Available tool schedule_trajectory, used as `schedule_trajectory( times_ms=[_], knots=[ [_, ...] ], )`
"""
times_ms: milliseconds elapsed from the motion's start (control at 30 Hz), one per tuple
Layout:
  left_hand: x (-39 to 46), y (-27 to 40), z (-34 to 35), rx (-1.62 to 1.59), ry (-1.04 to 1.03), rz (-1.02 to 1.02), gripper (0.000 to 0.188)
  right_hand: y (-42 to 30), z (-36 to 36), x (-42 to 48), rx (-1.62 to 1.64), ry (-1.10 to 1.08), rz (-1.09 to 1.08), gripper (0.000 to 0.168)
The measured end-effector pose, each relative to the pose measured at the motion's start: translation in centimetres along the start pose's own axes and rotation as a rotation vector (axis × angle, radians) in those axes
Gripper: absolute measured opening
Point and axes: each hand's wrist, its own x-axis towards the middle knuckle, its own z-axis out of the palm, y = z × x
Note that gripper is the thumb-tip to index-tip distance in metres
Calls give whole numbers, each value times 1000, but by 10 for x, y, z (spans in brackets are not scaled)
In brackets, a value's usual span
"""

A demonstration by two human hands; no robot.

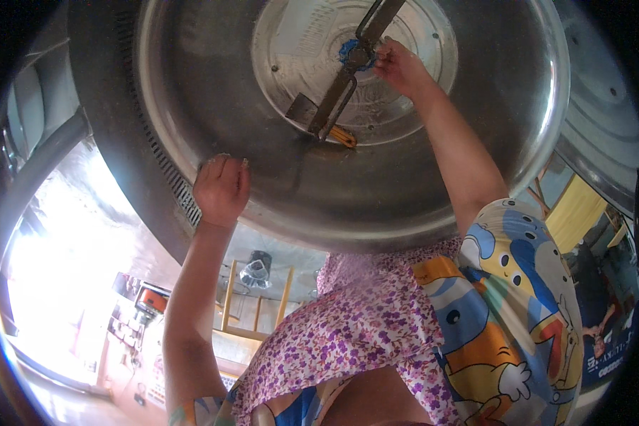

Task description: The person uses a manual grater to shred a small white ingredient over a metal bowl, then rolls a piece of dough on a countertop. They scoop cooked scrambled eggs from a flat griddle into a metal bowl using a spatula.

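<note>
Before me is a large round metal drum (383,207) with a flat metal disc (404,114) at its centre. A dark metal bar (330,98) crosses the disc, with blue material (347,50) around its hub. My right hand (399,66) is at the hub's right side, fingers bent by the blue material; whether they grip it is unclear. My left hand (222,186) is at the drum's near left rim, fingers curled, their undersides hidden. Pale residue shows on its fingertips. A flat metal blade (301,109) and a yellow-orange handle (343,137) lie by the bar's lower end.
A slotted metal band (173,183) runs along the drum's left side. Beyond the near rim are a wooden stool or chair frame (255,334) and a black bin (257,266) with a clear liner. Another person (596,319) is at the far right. A large ridged metal surface (596,133) stands at right.
</note>
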Motion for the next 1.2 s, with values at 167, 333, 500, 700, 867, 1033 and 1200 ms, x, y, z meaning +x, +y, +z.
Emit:
schedule_trajectory(
  times_ms=[167,333,500,700,867,1033,1200],
  knots=[
    [2,0,0,18,-1,7,9,7,-11,2,-244,16,-155,16],
    [6,0,-2,11,-10,10,10,2,-3,-6,-412,14,-261,16],
    [8,0,-4,31,0,29,10,-7,11,-8,-668,0,-224,23],
    [10,-1,-5,39,17,38,10,-8,15,-3,-751,-31,-226,22],
    [10,-2,-5,40,2,18,8,-10,17,-6,-672,-130,-212,22],
    [11,-3,-6,67,2,29,8,-16,7,-19,-338,-121,-31,21],
    [11,-3,-7,37,11,31,8,-12,-4,-22,-157,-28,-5,11]
  ],
)
